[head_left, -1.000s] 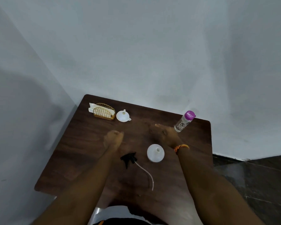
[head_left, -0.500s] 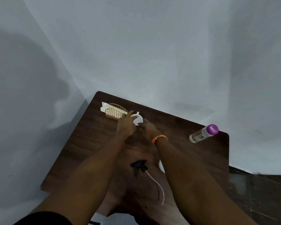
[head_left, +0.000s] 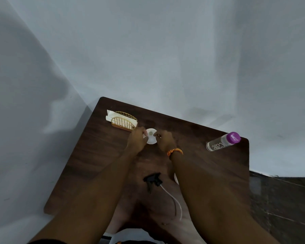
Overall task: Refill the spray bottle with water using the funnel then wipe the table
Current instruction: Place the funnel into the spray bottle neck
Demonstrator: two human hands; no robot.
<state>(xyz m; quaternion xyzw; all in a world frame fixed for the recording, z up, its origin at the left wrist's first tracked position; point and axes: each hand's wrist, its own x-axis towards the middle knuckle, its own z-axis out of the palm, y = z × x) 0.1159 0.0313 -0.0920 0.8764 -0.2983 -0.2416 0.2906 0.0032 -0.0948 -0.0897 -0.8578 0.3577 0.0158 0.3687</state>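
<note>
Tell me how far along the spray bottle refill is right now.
Done: the black spray head with its tube lies detached on the table. In hand: the left hand and right hand both pinch the white funnel by the napkin holder. Left: seat the funnel, pour from the still capped water bottle, refit the head, wipe.

A gold wire napkin holder (head_left: pixel 124 121) sits at the table's far left corner — white napkins (head_left: pixel 111 115) tucked inside. Grey walls (head_left: pixel 148 50) fill the upper frame — dark floor (head_left: pixel 282 205) lower right.
</note>
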